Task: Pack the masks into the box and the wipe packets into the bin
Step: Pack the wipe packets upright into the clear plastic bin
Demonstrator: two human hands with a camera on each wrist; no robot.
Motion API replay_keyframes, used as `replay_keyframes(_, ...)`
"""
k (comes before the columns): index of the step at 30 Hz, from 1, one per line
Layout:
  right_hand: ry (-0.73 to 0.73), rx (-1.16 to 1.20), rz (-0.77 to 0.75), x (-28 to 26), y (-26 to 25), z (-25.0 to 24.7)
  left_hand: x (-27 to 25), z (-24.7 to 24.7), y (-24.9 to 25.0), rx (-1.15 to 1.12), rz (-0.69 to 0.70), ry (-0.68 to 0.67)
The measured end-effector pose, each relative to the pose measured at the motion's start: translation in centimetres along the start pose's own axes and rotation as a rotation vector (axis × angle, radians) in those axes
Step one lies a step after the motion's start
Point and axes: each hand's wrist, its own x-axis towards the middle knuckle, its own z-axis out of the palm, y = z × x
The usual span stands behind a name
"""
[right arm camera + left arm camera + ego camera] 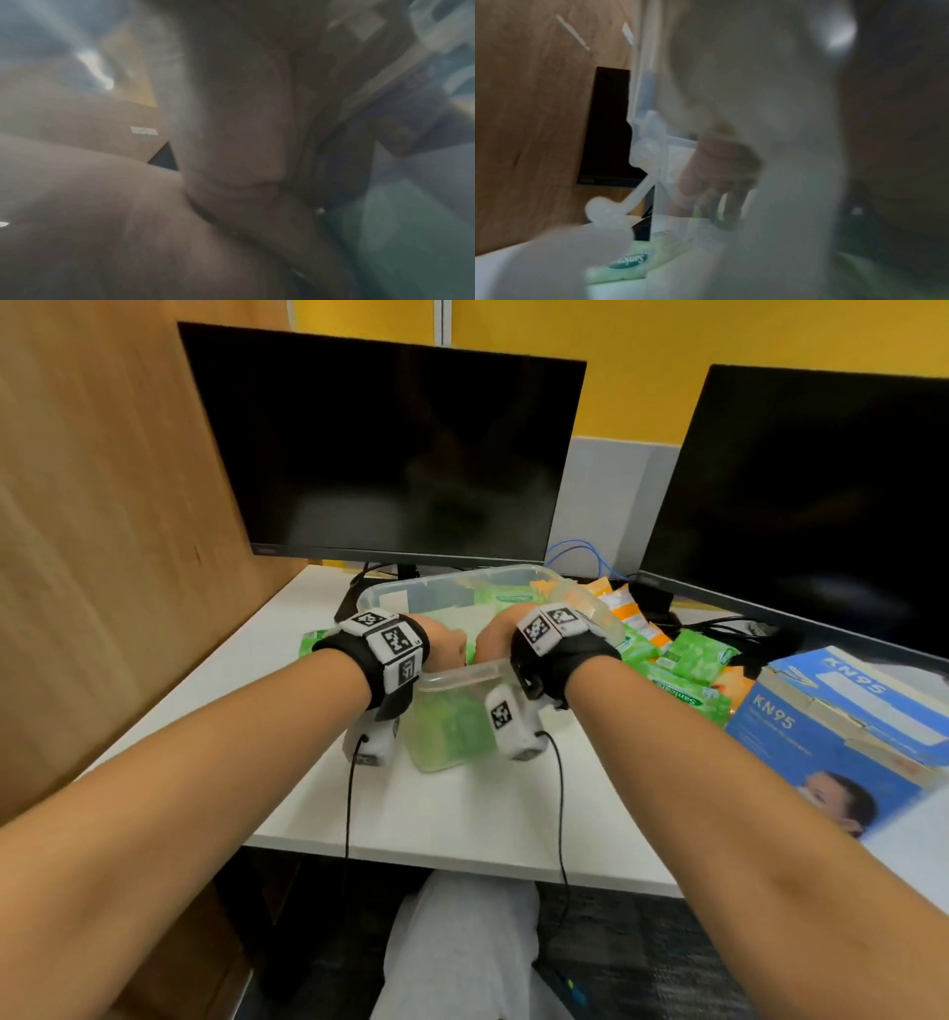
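A clear plastic bin (452,672) stands mid-desk with green wipe packets (506,597) inside. Both hands reach over its near rim into it. My left hand (447,643) and right hand (495,634) sit knuckle to knuckle, their fingers hidden below the rim. In the left wrist view, blurred fingers (716,178) show through the bin wall, pointing down at green packets. The right wrist view is a close blur of skin. More green packets (693,654) and orange ones (629,608) lie right of the bin. The blue KN95 mask box (832,731) stands at the right, flaps open.
One green packet (313,642) lies just left of the bin, also seen as the green packet (628,261). Two dark monitors (390,454) (811,505) stand behind. A wooden partition (102,505) walls the left. Black cables (719,629) run behind the packets.
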Motion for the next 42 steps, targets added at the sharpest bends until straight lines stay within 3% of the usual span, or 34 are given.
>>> replay_keyframes(3, 0.044, 0.190, 0.051, 1.0, -0.7, 0.0, 0.1, 0.1, -0.3, -0.122, 0.016, 0.118)
replay_keyframes(6, -0.065, 0.098, 0.093, 3.3, -1.4, 0.6, 0.0, -0.5, -1.4, -0.363, 0.053, 0.363)
replay_keyframes(9, -0.015, 0.069, 0.074, 6.0, -0.9, 2.4, -0.3, -1.4, -4.4, -0.604, 0.046, 0.684)
replay_keyframes(12, 0.029, 0.015, 0.106, 10.2, 0.5, 4.1, -0.1, -0.7, -8.7, -0.760, -0.066, 0.847)
replay_keyframes(14, 0.048, -0.054, 0.120, 9.9, 0.2, 4.1, 0.5, 1.0, -10.8, -0.714, -0.230, 0.772)
replay_keyframes(17, 0.091, -0.171, 0.060, 8.9, 0.2, 3.8, 2.5, 4.4, -12.0, -0.568, -0.346, 0.390)
replay_keyframes(19, 0.085, -0.175, 0.062, 9.1, 0.2, 4.1, 5.0, 6.2, -12.8, -0.466, -0.365, 0.257)
replay_keyframes(23, 0.078, -0.155, 0.062, 8.8, 0.1, 3.8, 2.5, 5.8, -10.1, -0.204, -0.361, 0.092)
replay_keyframes(26, 0.097, -0.117, 0.079, 9.8, 0.3, 4.4, 0.5, 5.0, -8.4, -0.018, -0.379, 0.091)
replay_keyframes(28, 0.080, -0.093, 0.084, 10.8, 0.6, 4.9, 3.2, 5.7, -9.9, 0.021, -0.421, 0.112)
replay_keyframes(33, 0.048, -0.063, 0.054, 7.6, 0.1, 3.6, 4.7, 6.2, -11.6, 0.054, -0.404, 0.082)
replay_keyframes(36, -0.071, -0.057, 0.018, 5.6, -0.6, 2.2, 5.9, 6.8, -12.4, -0.041, -0.424, 0.080)
replay_keyframes(39, -0.100, -0.062, 0.005, 4.6, -1.3, 1.1, 9.1, 8.3, -14.7, -0.203, -0.408, 0.091)
replay_keyframes(42, -0.095, -0.056, 0.007, 4.2, -1.5, 1.0, 9.4, 9.0, -15.7, -0.570, -0.454, 0.177)
